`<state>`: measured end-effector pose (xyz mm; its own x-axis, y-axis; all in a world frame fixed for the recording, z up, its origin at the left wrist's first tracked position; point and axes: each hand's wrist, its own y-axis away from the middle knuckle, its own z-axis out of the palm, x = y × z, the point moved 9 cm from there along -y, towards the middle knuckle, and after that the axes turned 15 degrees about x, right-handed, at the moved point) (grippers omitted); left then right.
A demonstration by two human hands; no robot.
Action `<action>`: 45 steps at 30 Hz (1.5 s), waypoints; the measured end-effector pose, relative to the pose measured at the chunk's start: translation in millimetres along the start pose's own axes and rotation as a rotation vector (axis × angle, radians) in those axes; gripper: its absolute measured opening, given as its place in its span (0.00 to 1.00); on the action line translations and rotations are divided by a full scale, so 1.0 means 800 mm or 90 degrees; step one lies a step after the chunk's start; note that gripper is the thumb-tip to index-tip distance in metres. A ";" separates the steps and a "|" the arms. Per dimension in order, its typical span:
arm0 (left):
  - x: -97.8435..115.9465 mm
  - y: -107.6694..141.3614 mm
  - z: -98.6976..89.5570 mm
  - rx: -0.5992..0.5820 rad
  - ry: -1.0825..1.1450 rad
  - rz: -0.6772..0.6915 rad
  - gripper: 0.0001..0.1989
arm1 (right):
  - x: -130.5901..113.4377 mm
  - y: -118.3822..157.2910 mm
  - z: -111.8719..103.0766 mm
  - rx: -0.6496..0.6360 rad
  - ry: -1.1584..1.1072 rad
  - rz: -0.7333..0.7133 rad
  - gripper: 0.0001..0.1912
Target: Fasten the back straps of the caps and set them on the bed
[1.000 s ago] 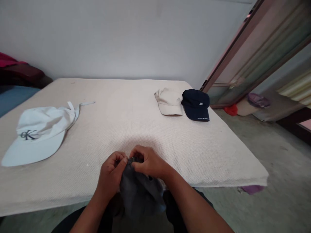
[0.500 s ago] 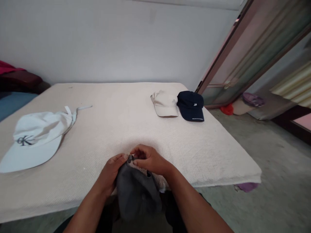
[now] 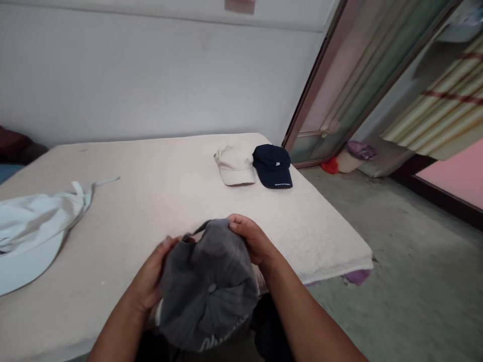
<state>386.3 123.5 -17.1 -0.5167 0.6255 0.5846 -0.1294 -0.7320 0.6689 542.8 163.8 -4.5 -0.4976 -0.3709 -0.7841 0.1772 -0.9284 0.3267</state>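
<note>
Fingers of the left hand (image 3: 153, 275) and right hand (image 3: 252, 241) clasp opposite sides of the gray baseball cap (image 3: 199, 276), held between them, crown button (image 3: 212, 288) showing. Should either hold slacken, the soft cap could slip below the fingers, past the cream cloth's (image 3: 169, 186) near edge.

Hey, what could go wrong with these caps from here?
The gray cap, held by the left hand and right hand at the near edge of the covered surface, could drop if the grip loosens. The navy cap lies close to the surface's right edge, so a bump might knock it to the floor.
</note>
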 end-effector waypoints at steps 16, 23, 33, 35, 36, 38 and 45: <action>-0.043 -0.007 0.028 -0.087 0.028 0.001 0.07 | -0.011 -0.013 -0.036 0.142 0.005 -0.031 0.13; 0.005 -0.025 0.004 -0.037 0.093 0.125 0.11 | 0.008 -0.010 -0.019 0.081 0.021 0.020 0.13; 0.067 -0.025 -0.040 0.089 0.196 0.249 0.13 | 0.027 0.006 -0.007 -0.045 0.184 0.083 0.12; 0.067 -0.024 -0.035 0.044 0.195 0.220 0.19 | 0.016 0.000 -0.014 -0.005 0.128 0.064 0.12; 0.068 -0.023 -0.035 0.021 0.196 0.211 0.22 | 0.011 -0.002 -0.018 0.019 0.108 0.055 0.12; 0.078 -0.017 -0.041 -0.024 0.219 0.236 0.22 | 0.004 -0.006 -0.024 0.050 0.077 0.042 0.12; 0.096 -0.002 -0.094 -0.031 0.269 0.369 0.19 | 0.011 -0.007 -0.006 0.002 0.009 0.067 0.11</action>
<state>283.3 152.3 -8.0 -0.7961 -0.0189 0.6049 0.2327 -0.9322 0.2771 541.6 165.3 -16.0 -0.4649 -0.4664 -0.7526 0.2251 -0.8843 0.4090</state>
